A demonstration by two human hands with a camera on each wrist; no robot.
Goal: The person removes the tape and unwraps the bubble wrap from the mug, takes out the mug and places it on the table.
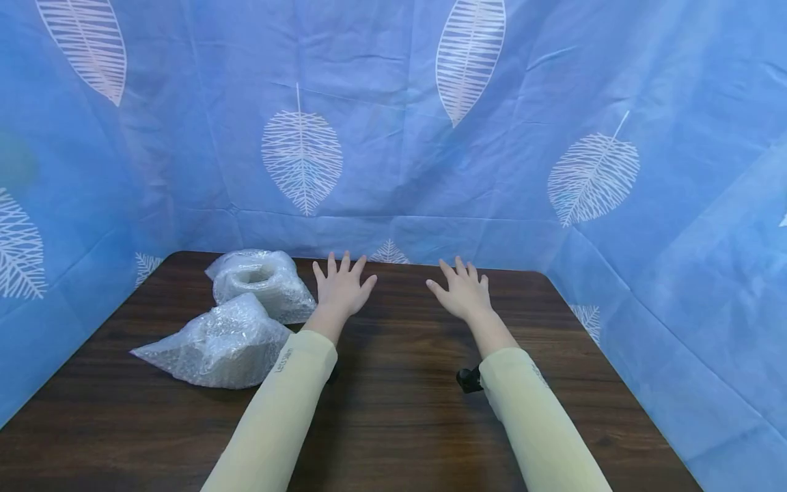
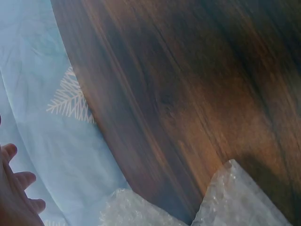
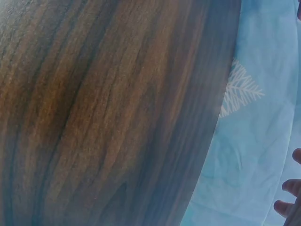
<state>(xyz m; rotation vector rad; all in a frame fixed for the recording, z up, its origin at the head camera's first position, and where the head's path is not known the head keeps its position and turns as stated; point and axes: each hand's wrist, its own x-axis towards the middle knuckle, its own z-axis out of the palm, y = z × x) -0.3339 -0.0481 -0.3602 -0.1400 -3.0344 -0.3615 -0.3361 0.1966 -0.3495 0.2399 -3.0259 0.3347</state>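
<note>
At far left, to the left of the left grip and nearer the wearer, a bubble-wrapped bundle is found lying on the worktop, its loose end pointed outward, away from the forearm. Next, just left of the left grip, a second bubble-wrapped bundle is noted, with a round hollow in its top; whether the two bundles touch cannot be determined, and their contents are obscured by the wrap. The left grip is observed palm down, fingers straight and widely spread, with nothing held; its wrist is overlapped in view by the second bundle's edge, and contact cannot be confirmed. To its right, well apart, the right grip is likewise extended, fingers fanned, nothing held. Below its cuff a black fitting is recorded. Beyond both grips a blue leaf-printed cloth is hung. The step in hand is judged to be a ready pose, with no handling begun. Should a bundle be taken up, both grips would need to be brought leftward, lowered and closed gently about the soft wrap.
</note>
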